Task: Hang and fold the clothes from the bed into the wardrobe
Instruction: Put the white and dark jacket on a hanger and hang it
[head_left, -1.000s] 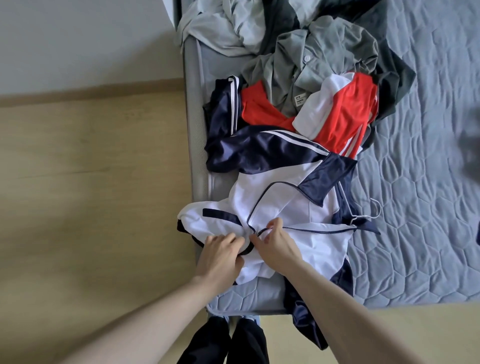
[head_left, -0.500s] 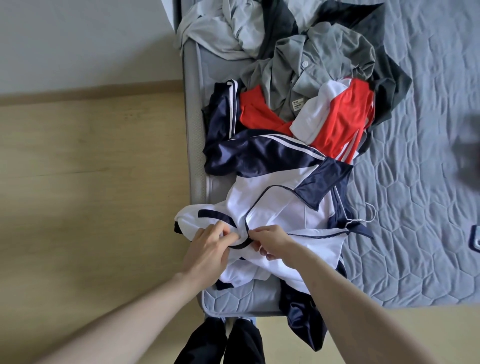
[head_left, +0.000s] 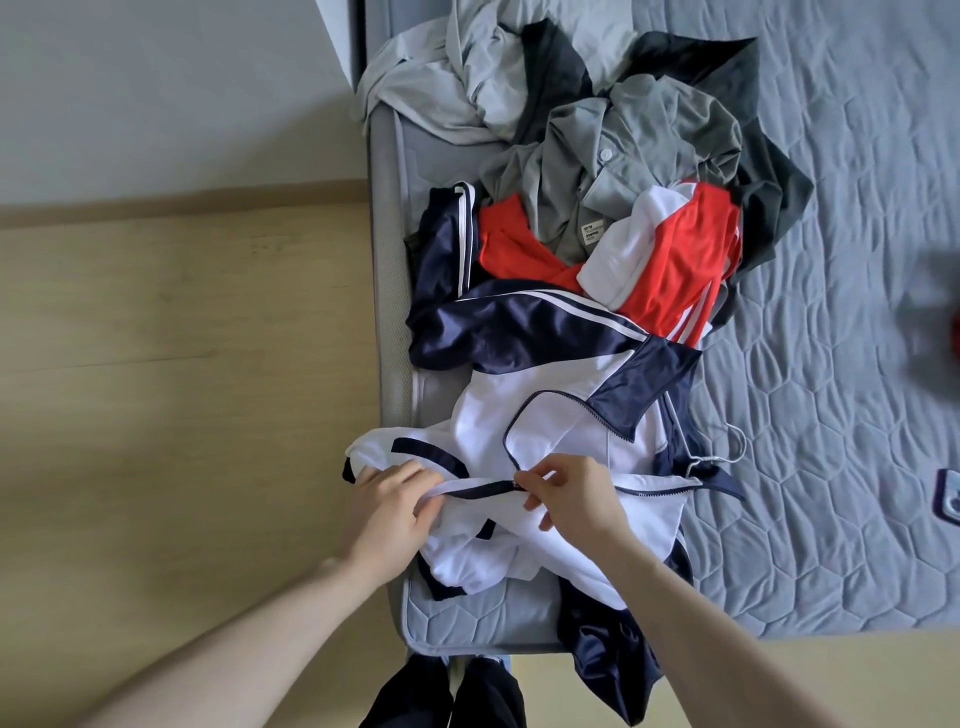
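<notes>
The task is at an early stage, as I judge it: a whole pile of clothes lies on the bed (head_left: 831, 260) and no wardrobe is in view, so nothing shows as hung or folded yet. The white and navy track jacket (head_left: 545, 415) lies at the near corner of the bed, directly under both hands, with its front open above them and a wire hanger (head_left: 727, 447) inside it, the hook sticking out just to the right of the right hand. The left hand (head_left: 389, 509) is curled around the bottom hem of the jacket and holds the fabric tight beside the zipper end. The right hand (head_left: 576, 493) is touching the same zipper line from the other side; its thumb and forefinger pinch the small zipper slider (head_left: 518, 484), and the other fingers are loosely bent. Both forearms reach forward from the lower edge of the view and meet over the jacket, the hands close to each other but not touching. Beyond the hands, further up the bed, lie a red and white shirt (head_left: 670, 270), a grey polo shirt (head_left: 623, 156) and some light grey and dark clothes, all unfolded. It seems the jacket must be zipped, then carried away, and the rest is left to do.
</notes>
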